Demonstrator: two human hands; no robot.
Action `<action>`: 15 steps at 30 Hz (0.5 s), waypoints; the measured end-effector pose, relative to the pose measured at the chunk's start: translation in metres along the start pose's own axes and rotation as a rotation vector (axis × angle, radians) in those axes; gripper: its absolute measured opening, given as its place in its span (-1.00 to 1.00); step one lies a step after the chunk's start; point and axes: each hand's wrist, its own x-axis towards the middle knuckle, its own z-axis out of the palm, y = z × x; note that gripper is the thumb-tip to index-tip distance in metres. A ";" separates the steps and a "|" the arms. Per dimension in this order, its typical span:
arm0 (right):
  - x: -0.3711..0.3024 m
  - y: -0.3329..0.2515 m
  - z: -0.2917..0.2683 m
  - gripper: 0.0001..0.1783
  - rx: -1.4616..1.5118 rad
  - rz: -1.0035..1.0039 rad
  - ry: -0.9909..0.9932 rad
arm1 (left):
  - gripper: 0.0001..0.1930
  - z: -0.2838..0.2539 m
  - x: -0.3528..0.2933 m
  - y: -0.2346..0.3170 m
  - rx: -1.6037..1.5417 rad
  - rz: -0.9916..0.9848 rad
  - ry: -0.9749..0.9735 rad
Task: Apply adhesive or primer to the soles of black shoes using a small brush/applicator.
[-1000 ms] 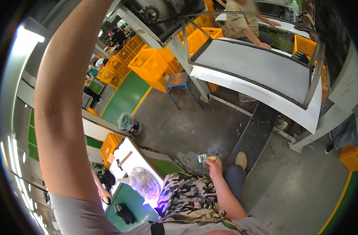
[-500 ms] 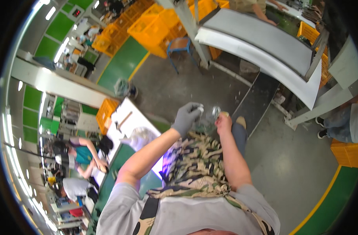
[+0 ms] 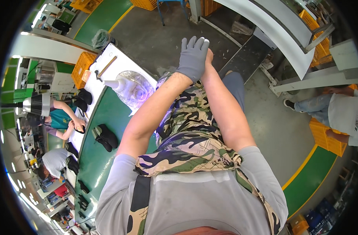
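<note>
My left hand (image 3: 192, 58) wears a grey glove with pale tips on some fingers. It is held out before me, back of the hand up and fingers stretched apart. My bare right hand (image 3: 209, 58) presses against its thumb side, partly behind the glove. The right fingers are hidden, so whether they grip the glove or anything else cannot be made out. Below both hands hangs a camouflage apron (image 3: 190, 129) that I wear. Left of my left forearm, a clear plastic bag (image 3: 136, 88) and a whitish bottle (image 3: 118, 84) are on the white table (image 3: 113, 53).
A hammer (image 3: 105, 68) lies on the white table. Black shoes (image 3: 104, 137) stand on the green conveyor belt (image 3: 104, 164) at left, where a co-worker (image 3: 63, 117) handles a shoe. An orange crate (image 3: 83, 67) adjoins the table. Another person (image 3: 341, 115) is at the right by orange crates.
My hands were apart, the left pinching something pale and the right holding something clear and shiny; now they meet, left fingers spread. The view has shifted, showing more of the belt with its shoes.
</note>
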 end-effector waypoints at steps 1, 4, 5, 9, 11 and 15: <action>0.003 0.001 0.002 -0.80 0.004 -0.012 0.020 | -0.50 0.003 0.002 0.004 -0.021 0.011 0.016; -0.043 0.024 -0.011 -0.80 -0.001 -0.007 -0.040 | -0.48 -0.008 -0.019 -0.001 -0.079 0.016 0.024; -0.047 0.023 -0.025 -0.80 0.009 -0.023 -0.044 | -0.48 -0.014 -0.020 0.005 -0.072 0.018 0.046; -0.044 0.029 -0.020 -0.80 0.056 -0.117 -0.088 | -0.49 -0.027 -0.026 0.006 -0.067 0.114 -0.022; -0.033 0.026 0.000 -0.81 0.107 -0.197 -0.149 | -0.50 -0.015 -0.023 -0.006 0.036 0.101 -0.062; -0.003 0.009 -0.005 -0.81 0.188 -0.270 -0.264 | -0.61 0.006 -0.011 -0.011 0.077 0.093 0.033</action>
